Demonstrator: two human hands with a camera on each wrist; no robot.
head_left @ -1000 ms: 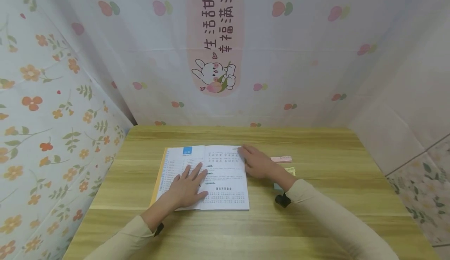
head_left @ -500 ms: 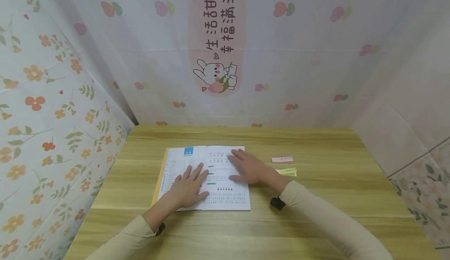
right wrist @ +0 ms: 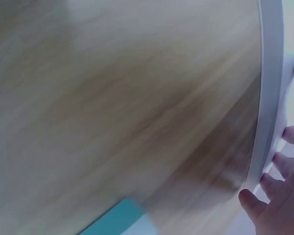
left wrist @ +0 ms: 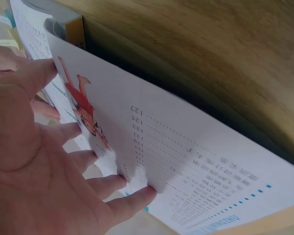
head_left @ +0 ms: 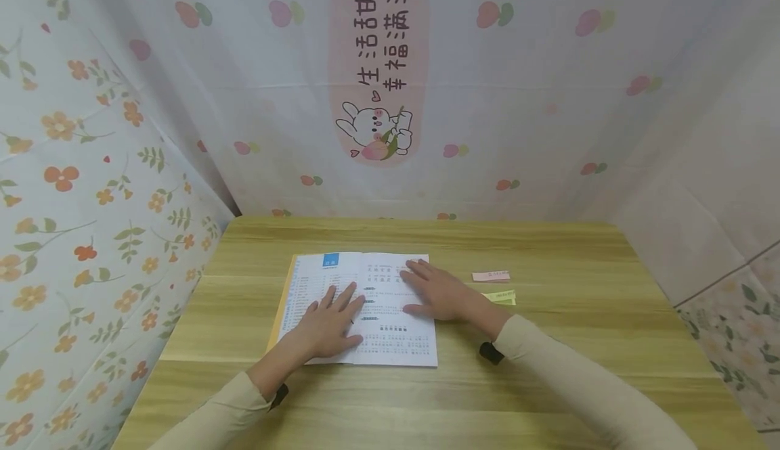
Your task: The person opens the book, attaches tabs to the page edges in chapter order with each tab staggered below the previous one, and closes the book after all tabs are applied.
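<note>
Printed curtain (head_left: 524, 98) behind wood-grain worktop (head_left: 567, 254). Open book (head_left: 393, 335) on worktop, L of ctr. Hands apart, fingers spread: L hand (head_left: 329, 327) on L pg nr gutter, R hand (head_left: 445, 294) across R pg's outer edge. Pink slip (head_left: 491, 276), yellow-green slip (head_left: 503, 297) lie R of book.

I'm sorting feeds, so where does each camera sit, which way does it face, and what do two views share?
On the head: facing forward and down at the open book, wooden table and printed curtain; left hand, right hand and sleeves show.
On the left wrist: facing the contents page; left hand shows, part of the right beyond.
On the right wrist: facing the table, book edge and a teal slip; right fingers show.
Head and left wrist share both hands and the book.
</note>
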